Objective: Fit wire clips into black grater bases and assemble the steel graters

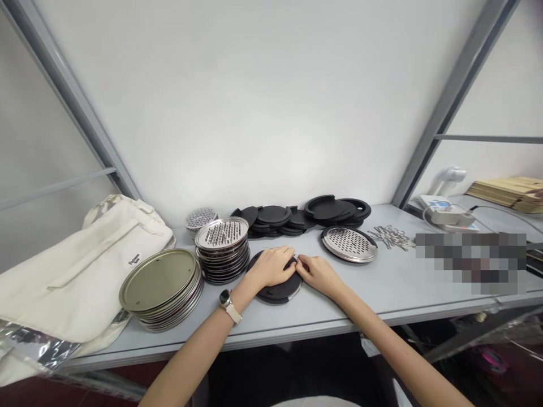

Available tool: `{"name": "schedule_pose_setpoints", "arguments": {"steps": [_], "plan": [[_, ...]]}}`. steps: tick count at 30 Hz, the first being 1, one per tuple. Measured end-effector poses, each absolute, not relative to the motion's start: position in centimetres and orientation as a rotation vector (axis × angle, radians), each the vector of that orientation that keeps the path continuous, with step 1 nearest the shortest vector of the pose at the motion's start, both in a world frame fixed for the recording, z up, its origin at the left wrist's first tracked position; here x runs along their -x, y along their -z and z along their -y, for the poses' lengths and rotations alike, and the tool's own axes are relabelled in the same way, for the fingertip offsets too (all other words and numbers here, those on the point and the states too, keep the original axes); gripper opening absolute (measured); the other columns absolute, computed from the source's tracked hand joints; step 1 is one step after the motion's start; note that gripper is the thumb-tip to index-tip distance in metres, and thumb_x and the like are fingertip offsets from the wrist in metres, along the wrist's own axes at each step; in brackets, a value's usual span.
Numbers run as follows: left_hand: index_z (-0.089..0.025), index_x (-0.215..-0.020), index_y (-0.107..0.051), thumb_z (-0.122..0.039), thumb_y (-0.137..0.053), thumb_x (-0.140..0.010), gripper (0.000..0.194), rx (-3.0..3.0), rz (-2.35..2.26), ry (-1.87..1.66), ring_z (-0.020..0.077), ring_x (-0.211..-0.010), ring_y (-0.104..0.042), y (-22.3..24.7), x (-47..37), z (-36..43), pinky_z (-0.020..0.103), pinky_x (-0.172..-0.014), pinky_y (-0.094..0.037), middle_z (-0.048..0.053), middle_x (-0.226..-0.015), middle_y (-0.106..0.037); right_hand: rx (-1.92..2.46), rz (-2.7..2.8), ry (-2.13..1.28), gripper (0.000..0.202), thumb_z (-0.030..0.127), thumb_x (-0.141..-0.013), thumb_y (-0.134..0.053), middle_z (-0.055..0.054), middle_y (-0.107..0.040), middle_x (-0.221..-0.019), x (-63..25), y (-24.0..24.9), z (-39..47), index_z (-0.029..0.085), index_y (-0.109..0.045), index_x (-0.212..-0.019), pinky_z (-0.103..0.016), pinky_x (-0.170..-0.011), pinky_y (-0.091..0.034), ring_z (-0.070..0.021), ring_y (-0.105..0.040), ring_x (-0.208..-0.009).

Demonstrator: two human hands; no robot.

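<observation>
A round black disc (pixel 278 293) with a thin metal rim showing at its lower right lies on the grey table. My left hand (pixel 274 267), with a watch at the wrist, rests over the disc's top, fingers bent around its upper part. At the disc's right edge my right hand (pixel 314 272) is closed, its fingertips pinched near a small shiny bit too small to make out. The two hands almost touch. Just left stands a stack of round graters (pixel 222 233); right of the hands lies a black-rimmed grater (pixel 350 244).
Green round plates (pixel 159 280) are stacked at the left beside a cream cloth bag (pixel 89 260). Black round parts (pixel 274 216) are piled along the wall. Small metal pieces (pixel 391 236) lie in a heap at the right, near a white power strip (pixel 449 215). Farther right are wooden boards (pixel 509 192).
</observation>
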State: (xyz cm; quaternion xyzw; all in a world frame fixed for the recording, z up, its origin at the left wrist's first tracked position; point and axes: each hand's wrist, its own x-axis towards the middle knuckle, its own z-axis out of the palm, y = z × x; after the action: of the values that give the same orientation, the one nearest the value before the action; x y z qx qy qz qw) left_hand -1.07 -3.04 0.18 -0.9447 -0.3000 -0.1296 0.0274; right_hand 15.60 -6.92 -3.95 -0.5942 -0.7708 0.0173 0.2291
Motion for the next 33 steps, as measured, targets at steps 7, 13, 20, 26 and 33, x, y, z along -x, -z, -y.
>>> {"name": "schedule_pose_setpoints", "arguments": {"steps": [7,13,20,26,33], "plan": [[-0.018,-0.089,-0.048,-0.029,-0.041,-0.087,0.013,2.938,0.955,0.374,0.0186,-0.079,-0.054,-0.31,1.08,3.20,0.028,-0.066,-0.039,0.005,-0.088,-0.056,1.647,2.116,-0.057,0.029,0.027,-0.089,-0.035,-0.003,-0.062,-0.060,-15.59,3.95,6.94,0.018,-0.055,-0.070,-0.024,-0.053,-0.024,-0.0133,-0.054,-0.054],[-0.018,-0.089,-0.047,-0.029,-0.041,-0.087,0.013,2.930,0.942,0.380,0.0186,-0.078,-0.054,-0.22,1.04,3.16,0.029,-0.066,-0.039,0.004,-0.087,-0.056,1.660,2.117,-0.063,0.030,0.027,-0.090,-0.034,-0.004,-0.062,-0.060,-15.70,4.24,6.73,0.018,-0.054,-0.069,-0.024,-0.054,-0.024,-0.0132,-0.054,-0.055],[-0.018,-0.088,-0.046,-0.029,-0.041,-0.087,0.013,2.915,0.930,0.387,0.0184,-0.078,-0.054,-0.25,1.07,3.19,0.029,-0.064,-0.039,0.004,-0.087,-0.056,1.683,2.126,-0.067,0.030,0.028,-0.090,-0.034,-0.005,-0.064,-0.064,-15.68,4.45,6.64,0.018,-0.055,-0.072,-0.024,-0.055,-0.024,-0.0134,-0.056,-0.057],[-0.018,-0.086,-0.045,-0.030,-0.041,-0.087,0.012,2.902,0.909,0.415,0.0178,-0.076,-0.054,-0.11,1.05,3.08,0.029,-0.062,-0.038,0.003,-0.086,-0.056,1.693,2.125,-0.055,0.030,0.028,-0.091,-0.033,-0.005,-0.064,-0.065,-15.67,4.49,6.57,0.018,-0.055,-0.073,-0.024,-0.055,-0.024,-0.0136,-0.056,-0.058],[-0.019,-0.087,-0.045,-0.028,-0.040,-0.086,0.011,2.920,0.939,0.394,0.0179,-0.077,-0.054,-0.27,1.09,3.16,0.028,-0.063,-0.038,0.003,-0.087,-0.055,1.684,2.125,-0.037,0.029,0.028,-0.090,-0.034,-0.005,-0.064,-0.063,-15.65,4.40,6.65,0.018,-0.054,-0.071,-0.024,-0.054,-0.024,-0.0130,-0.055,-0.056]]}}
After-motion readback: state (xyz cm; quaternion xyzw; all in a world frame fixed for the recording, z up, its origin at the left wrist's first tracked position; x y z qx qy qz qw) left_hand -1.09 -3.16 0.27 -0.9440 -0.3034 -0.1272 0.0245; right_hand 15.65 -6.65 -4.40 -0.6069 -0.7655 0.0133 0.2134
